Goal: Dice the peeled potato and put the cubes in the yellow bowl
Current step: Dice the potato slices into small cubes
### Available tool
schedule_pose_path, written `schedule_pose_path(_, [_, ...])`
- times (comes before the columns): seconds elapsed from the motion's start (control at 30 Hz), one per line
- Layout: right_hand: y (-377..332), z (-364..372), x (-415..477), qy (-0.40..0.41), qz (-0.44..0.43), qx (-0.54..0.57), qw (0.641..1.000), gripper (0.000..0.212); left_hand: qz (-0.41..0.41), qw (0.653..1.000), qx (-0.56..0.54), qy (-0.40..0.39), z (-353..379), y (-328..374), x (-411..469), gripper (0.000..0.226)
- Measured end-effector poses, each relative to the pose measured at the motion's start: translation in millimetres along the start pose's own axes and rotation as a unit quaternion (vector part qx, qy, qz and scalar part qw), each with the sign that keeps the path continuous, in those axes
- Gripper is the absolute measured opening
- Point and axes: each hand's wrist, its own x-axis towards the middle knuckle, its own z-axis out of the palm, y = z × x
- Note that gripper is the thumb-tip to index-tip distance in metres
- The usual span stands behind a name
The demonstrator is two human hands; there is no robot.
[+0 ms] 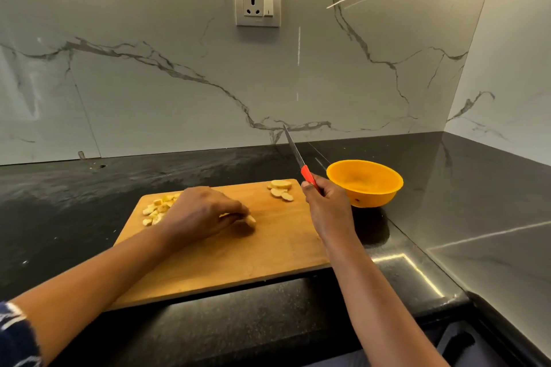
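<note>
Your left hand (205,211) rests on the wooden cutting board (238,256). Its fingers are curled down and pinch a potato piece (250,219) against the board near its middle. Your right hand (325,202) is wrapped around the red handle of the knife (298,158). The knife is lifted clear of the board, with the blade angled up and away toward the wall.

The rest of the potato lies in two groups. A pile of cut pieces (158,208) sits at the far left of the board, partly hidden behind the left hand. A few thick slices (281,189) sit at the far right corner. The yellow bowl (372,198) stands on the black countertop (74,188) just beside the board's right edge. No potato shows inside it, so dicing appears partway done and the transfer not begun.

Hazards from this position:

1. Cut fingertips. The pinched piece is small and your fingertips cover most of it. Tuck them back before lowering the blade.
2. Slipping piece. A wet, rounded piece may skid under the edge. Lay a flat face down first.
3. Board shift. The near edge of the board appears to overhang the counter. Heavy downward pressure there could tip it.
4. Bowl strike. The knife hand is close to the bowl. A wide swing could knock it along the counter.
5. Lost cubes. Pieces swept across the gap between board and bowl may fall onto the countertop.
</note>
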Motion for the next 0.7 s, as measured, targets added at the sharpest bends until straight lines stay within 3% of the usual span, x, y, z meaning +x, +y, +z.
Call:
schedule_pose_path(0.03, [-1,-1,-1,0.001,0.0,-0.006,1.0,0.037,0.008,1.0,-0.004,-0.011,1,-4,-1,0.019])
schedule_pose_path(0.1, [-3,-2,-3,0.001,0.0,-0.02,1.0,0.036,0.01,0.998,-0.004,-0.057,3,-10,-3,0.034])
schedule_pose_path(0.23, [-2,0,-5,-0.02,0.001,-0.059,0.998,0.038,-0.039,0.995,-0.072,-0.052,-5,-16,-12,0.044])
schedule_pose_path(0.37, [-2,3,-8,-0.057,-0.004,-0.134,0.989,0.039,-0.051,0.992,-0.09,-0.065,-6,-11,-26,0.032])
schedule_pose_path(0.5, [-7,0,-19,-0.076,-0.055,-0.253,0.963,0.043,0.002,0.995,-0.044,-0.091,-6,-4,-33,0.058])
schedule_pose_path(0.6, [-10,-4,-33,-0.113,-0.093,-0.317,0.937,0.046,-0.005,0.991,-0.041,-0.13,-7,-2,-31,0.074])
schedule_pose_path(0.7, [-13,-7,-48,-0.148,-0.13,-0.357,0.913,0.045,-0.005,0.987,-0.027,-0.159,-8,-1,-30,0.077])
